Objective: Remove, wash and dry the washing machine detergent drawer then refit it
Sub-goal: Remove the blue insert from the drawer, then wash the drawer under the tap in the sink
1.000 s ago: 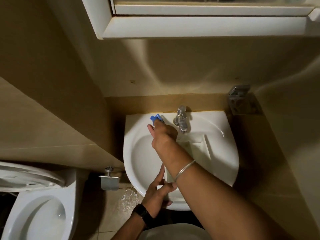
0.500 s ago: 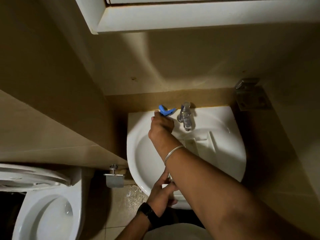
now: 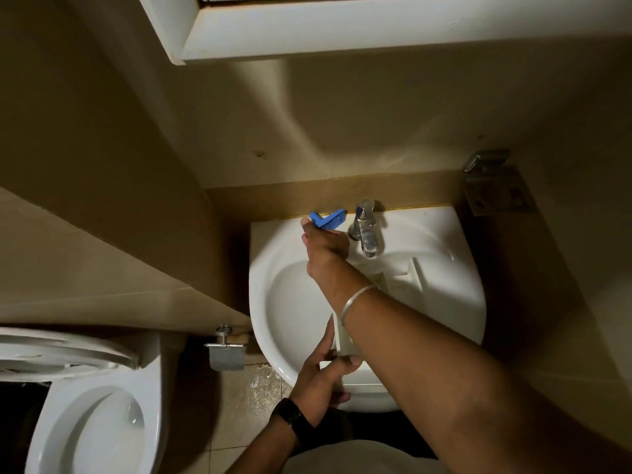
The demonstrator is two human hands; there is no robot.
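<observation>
A white ceramic wash basin (image 3: pixel 273 268) with a rounded front, set against a tan wall, carries the things. A white plastic detergent drawer (image 3: pixel 405 285) lies in its bowl, reaching from under the chrome tap (image 3: pixel 366 227) to the front rim. The tap stands on the basin's back ledge.

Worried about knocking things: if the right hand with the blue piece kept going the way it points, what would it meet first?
Probably the basin's back ledge, then the wall; the right hand carries the blue piece left of the tap. Depth is unclear.
</observation>
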